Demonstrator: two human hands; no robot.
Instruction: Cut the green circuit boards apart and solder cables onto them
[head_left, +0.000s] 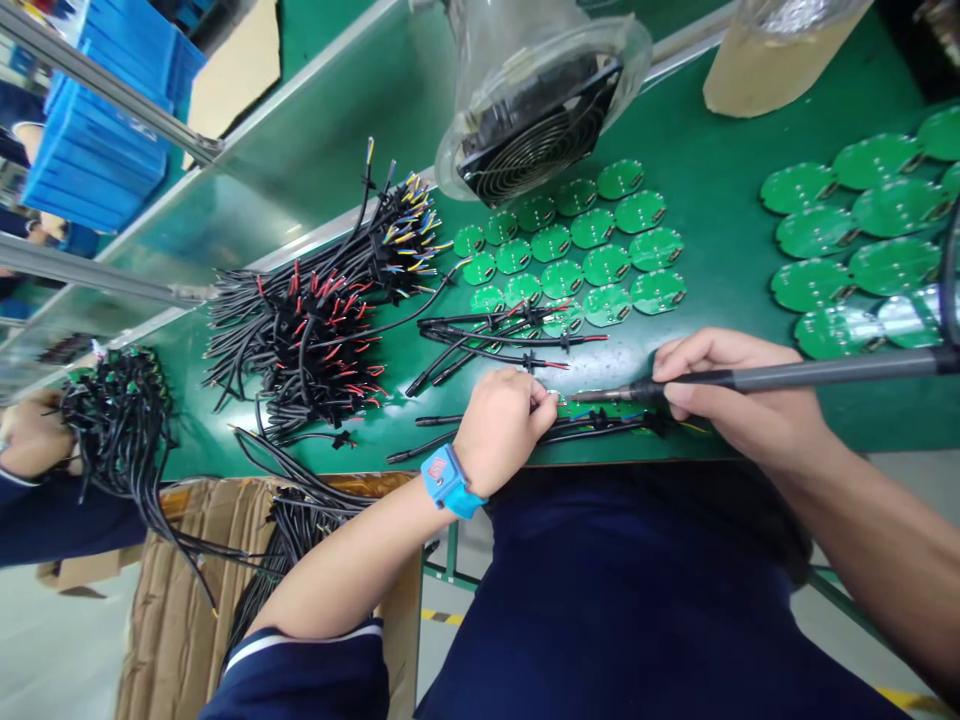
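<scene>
My right hand (739,385) is closed around the dark handle of a soldering iron (817,372), held like a pen. Its metal tip points left, close to the fingertips of my left hand (504,420). That hand, with a blue wrist strap (450,480), is pinched on a black cable, mostly hidden by the fingers; a bit of red wire shows at the fingertips. Beneath the iron's tip lies a green circuit board (581,408), partly covered. Several black cables (592,425) rest along the table's near edge, and more cables with red wire ends (487,335) lie just beyond my left hand.
Rows of round green circuit boards (589,228) lie ahead, with more boards (817,230) at right. A fume extractor fan (540,140) hangs above. Bundled black cables (315,340) pile up at left, near a cardboard box (187,600). Another person's hand (34,435) holds cables at far left.
</scene>
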